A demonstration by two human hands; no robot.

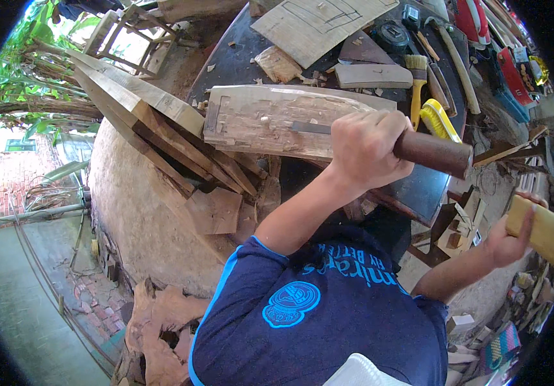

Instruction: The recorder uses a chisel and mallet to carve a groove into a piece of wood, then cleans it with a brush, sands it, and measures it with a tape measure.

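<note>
My left hand (368, 145) is wrapped round a chisel (436, 154) with a thick brown wooden handle. Its flat dark blade (311, 127) points left, lying low over a long pale wooden workpiece (251, 116). The face of that piece is rough with chisel cuts, and a small chip rests on it. Out to the right, my right hand (507, 243) grips a yellowish wooden block (537, 226), held up well apart from the chisel handle. Part of the block runs into the dark rim of the picture.
The dark table (428, 193) bears a yellow-handled paintbrush (416, 83), a yellow brush (439, 119), a hammer (460, 71), a curved wood piece (375, 76) and a board with drawn lines (319, 26). Long timbers (161, 128) lean at left. Wood scraps lie lower right.
</note>
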